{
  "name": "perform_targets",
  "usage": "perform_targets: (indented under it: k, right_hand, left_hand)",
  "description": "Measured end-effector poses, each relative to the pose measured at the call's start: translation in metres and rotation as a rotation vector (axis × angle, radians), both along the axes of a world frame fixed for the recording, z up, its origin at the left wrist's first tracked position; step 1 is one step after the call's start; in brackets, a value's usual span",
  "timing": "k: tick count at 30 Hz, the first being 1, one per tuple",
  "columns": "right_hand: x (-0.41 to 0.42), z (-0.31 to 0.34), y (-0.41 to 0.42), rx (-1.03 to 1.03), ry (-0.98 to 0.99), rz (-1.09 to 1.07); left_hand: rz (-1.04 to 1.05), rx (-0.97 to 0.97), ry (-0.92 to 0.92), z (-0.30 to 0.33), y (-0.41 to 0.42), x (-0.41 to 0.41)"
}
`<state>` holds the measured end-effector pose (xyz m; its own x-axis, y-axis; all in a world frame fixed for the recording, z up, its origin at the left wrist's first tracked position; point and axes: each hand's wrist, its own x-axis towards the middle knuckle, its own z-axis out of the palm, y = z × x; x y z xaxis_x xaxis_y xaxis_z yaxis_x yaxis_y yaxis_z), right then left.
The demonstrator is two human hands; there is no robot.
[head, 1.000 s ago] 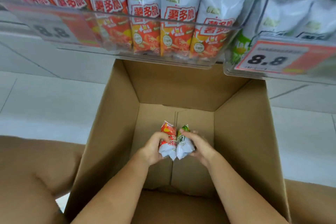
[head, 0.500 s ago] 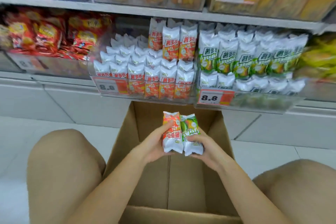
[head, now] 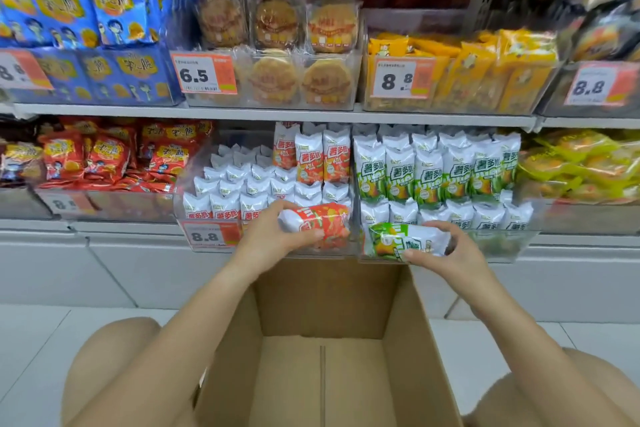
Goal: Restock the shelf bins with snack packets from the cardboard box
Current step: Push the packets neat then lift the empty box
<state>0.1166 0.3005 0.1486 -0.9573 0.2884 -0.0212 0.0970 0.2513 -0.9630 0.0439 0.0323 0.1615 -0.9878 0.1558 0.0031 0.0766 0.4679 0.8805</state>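
Head view: both hands are raised to the front of the lower shelf, each clamped on one snack packet. The left hand (head: 273, 239) grips a red-and-orange packet (head: 318, 220), lying on its side, in front of the clear bin (head: 207, 246) stocked with matching red packets. The right hand (head: 446, 253) pinches a green packet (head: 405, 241), also sideways, at the lip of the neighbouring bin (head: 502, 246) of green packets. Judgement: each packet is held before the bin of its own flavour so both can be placed at once. Both must be turned upright to match the standing rows. The red bin has lower rows at left and front, so room appears available; the green bin looks fuller, and its front wall and standing packets stand in the way of a straight push. The cardboard box (head: 408, 340) sits open on the floor between the knees, directly below the hands, its visible bottom showing no packets. Price tags (head: 211, 236) hang on the bin fronts.
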Motion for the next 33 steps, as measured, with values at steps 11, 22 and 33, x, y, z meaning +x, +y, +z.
perform_targets:
  k: [11, 22, 33]
  right_hand:
    - [-0.062, 0.032, -0.052, 0.138, 0.139, 0.033]
    - [-0.092, 0.041, -0.041, 0.201, 0.165, -0.039]
    - [-0.111, 0.037, -0.063, 0.287, 0.169, 0.019]
  left_hand:
    - [0.266, -0.119, 0.314, 0.055, -0.026, -0.091]
    - [0.191, -0.157, 0.211, 0.024, -0.006, -0.160]
    - [0.185, -0.201, -0.028, -0.012, 0.001, -0.172]
